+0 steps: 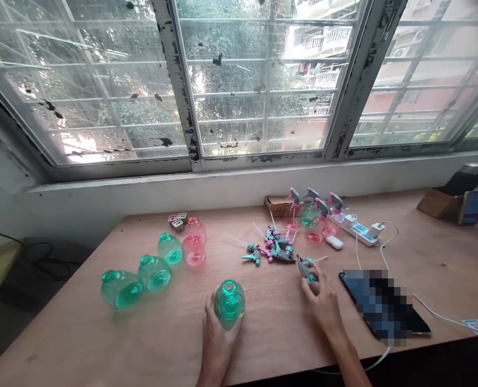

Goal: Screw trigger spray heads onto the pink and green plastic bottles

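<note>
My left hand (220, 336) is wrapped around a green spray bottle (229, 306) that has no top on it, its open neck facing up. Off to the right, my right hand (323, 301) grips a grey and teal spray trigger head (306, 269), whose thin pale tube points right. Between and beyond my hands lies a pile of loose spray heads (277, 247) in grey, teal and pink. Open green bottles (154, 273) and pink bottles (194, 250) stand to the left. At the back, several bottles (313, 223) have spray heads fitted on them.
A tablet (379, 303) lies right of my right hand, with white cables near it. Behind it are a power strip (357, 231) and a white oval object (334, 242). A cardboard box (440, 203) with a phone stands far right. Small blocks (178, 221) sit by the windowed wall.
</note>
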{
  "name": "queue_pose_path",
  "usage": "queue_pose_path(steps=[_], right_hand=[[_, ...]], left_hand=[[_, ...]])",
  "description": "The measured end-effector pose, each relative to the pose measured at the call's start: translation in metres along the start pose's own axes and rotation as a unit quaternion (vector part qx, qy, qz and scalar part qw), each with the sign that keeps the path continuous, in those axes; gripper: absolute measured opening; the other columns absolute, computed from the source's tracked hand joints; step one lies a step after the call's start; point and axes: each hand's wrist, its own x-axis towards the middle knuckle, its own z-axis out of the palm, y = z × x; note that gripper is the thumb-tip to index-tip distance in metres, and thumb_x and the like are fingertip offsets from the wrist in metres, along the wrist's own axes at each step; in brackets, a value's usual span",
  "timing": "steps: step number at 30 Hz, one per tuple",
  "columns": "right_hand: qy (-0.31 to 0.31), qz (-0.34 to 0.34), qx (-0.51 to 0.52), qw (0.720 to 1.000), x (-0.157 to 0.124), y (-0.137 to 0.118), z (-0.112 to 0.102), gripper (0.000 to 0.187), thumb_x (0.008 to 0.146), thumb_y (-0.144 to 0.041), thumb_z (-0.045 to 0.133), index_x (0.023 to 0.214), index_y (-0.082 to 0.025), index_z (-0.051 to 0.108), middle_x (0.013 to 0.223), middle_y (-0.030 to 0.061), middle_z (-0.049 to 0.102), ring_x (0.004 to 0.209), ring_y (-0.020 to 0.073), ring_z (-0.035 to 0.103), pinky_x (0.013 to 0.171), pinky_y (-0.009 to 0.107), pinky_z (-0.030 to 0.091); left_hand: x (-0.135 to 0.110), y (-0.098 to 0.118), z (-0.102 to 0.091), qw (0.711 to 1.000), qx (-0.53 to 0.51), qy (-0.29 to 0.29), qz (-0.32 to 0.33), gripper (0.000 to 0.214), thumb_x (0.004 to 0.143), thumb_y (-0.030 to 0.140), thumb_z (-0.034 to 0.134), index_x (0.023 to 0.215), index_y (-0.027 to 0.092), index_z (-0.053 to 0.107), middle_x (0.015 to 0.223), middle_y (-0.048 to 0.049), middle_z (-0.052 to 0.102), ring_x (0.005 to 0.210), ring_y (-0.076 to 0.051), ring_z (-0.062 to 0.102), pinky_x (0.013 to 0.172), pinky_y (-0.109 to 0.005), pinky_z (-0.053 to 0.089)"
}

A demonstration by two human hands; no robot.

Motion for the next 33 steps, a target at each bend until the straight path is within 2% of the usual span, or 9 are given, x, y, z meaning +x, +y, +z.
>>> queue_pose_path(steps=[3,5,7,9,12,20,24,29,33], right_hand=[[0.046,0.058,0.186,0.98,-0.023,-0.029,-0.028,0.046,0.089,-0.045,0.052,0.13,-0.026,0.053,0.123,0.0095,0.06,0.115,0.0349,0.054,0.1,0.052,0.039],[0.034,0.109,0.377,0.919,-0.033,-0.045,-0.044,0.04,0.093,-0.044,0.042,0.127,-0.028,0.055,0.113,0.008,0.065,0.101,0.0323,0.061,0.094,0.053,0.045],[-0.013,0.152,0.505,0.85,-0.036,-0.055,-0.055,0.037,0.094,-0.043,0.037,0.121,-0.029,0.059,0.099,0.0071,0.069,0.086,0.0299,0.065,0.084,0.05,0.052],[-0.051,0.173,0.557,0.811,-0.032,-0.059,-0.061,0.034,0.094,-0.04,0.039,0.115,-0.028,0.063,0.091,0.0062,0.07,0.079,0.0267,0.064,0.078,0.043,0.054],[-0.079,0.177,0.579,0.792,-0.024,-0.056,-0.062,0.031,0.095,-0.037,0.041,0.112,-0.026,0.065,0.088,0.005,0.07,0.075,0.0228,0.062,0.072,0.033,0.053],[-0.073,0.185,0.592,0.781,-0.026,-0.044,-0.06,0.03,0.095,-0.037,0.044,0.112,-0.023,0.064,0.085,0.0044,0.068,0.069,0.0204,0.059,0.066,0.029,0.051],[-0.076,0.183,0.578,0.792,-0.029,-0.041,-0.058,0.031,0.094,-0.039,0.046,0.114,-0.023,0.063,0.086,0.0054,0.07,0.07,0.0215,0.061,0.067,0.031,0.052],[-0.176,0.174,0.503,0.828,-0.039,-0.039,-0.034,0.033,0.092,-0.047,0.057,0.11,-0.02,0.063,0.088,0.0062,0.069,0.076,0.0251,0.064,0.077,0.039,0.051],[-0.263,0.156,0.416,0.857,-0.048,-0.04,-0.013,0.042,0.083,-0.041,0.074,0.115,-0.019,0.059,0.082,0.0053,0.072,0.081,0.0285,0.067,0.079,0.041,0.05]], left_hand=[[-0.001,0.007,-0.005,0.998,0.009,-0.02,0.059,0.069,0.082,0.028,0.063,0.143,0.027,0.03,0.144,-0.0131,0.046,0.134,-0.032,0.044,0.111,-0.052,0.036],[-0.002,0.012,-0.008,0.994,0.031,-0.017,0.106,0.07,0.083,0.018,0.058,0.145,0.031,0.028,0.149,-0.0096,0.039,0.14,-0.03,0.034,0.115,-0.052,0.03],[-0.004,0.016,-0.009,0.99,0.048,-0.025,0.128,0.076,0.082,0.01,0.054,0.147,0.034,0.024,0.152,-0.0075,0.033,0.143,-0.029,0.028,0.116,-0.052,0.029],[-0.006,0.018,-0.009,0.988,0.055,-0.037,0.14,0.079,0.08,0.004,0.051,0.147,0.035,0.023,0.152,-0.007,0.03,0.144,-0.029,0.026,0.116,-0.054,0.029],[-0.007,0.018,-0.009,0.986,0.066,-0.041,0.147,0.082,0.077,-0.001,0.049,0.147,0.033,0.022,0.152,-0.0074,0.029,0.144,-0.028,0.025,0.116,-0.056,0.029],[-0.005,0.017,-0.009,0.985,0.076,-0.039,0.149,0.082,0.077,-0.001,0.05,0.147,0.031,0.023,0.151,-0.0074,0.029,0.144,-0.027,0.024,0.117,-0.053,0.029],[-0.007,0.018,-0.008,0.981,0.093,-0.045,0.162,0.079,0.081,0.0,0.049,0.148,0.032,0.021,0.151,-0.0075,0.028,0.144,-0.027,0.023,0.116,-0.054,0.03],[-0.008,0.016,-0.008,0.973,0.113,-0.061,0.191,0.07,0.089,0.005,0.045,0.148,0.032,0.022,0.154,-0.0078,0.025,0.146,-0.026,0.02,0.116,-0.052,0.029],[-0.009,0.017,-0.01,0.969,0.102,-0.101,0.203,0.067,0.091,0.023,0.055,0.149,0.034,0.024,0.156,-0.0074,0.025,0.146,-0.029,0.02,0.116,-0.052,0.03]])
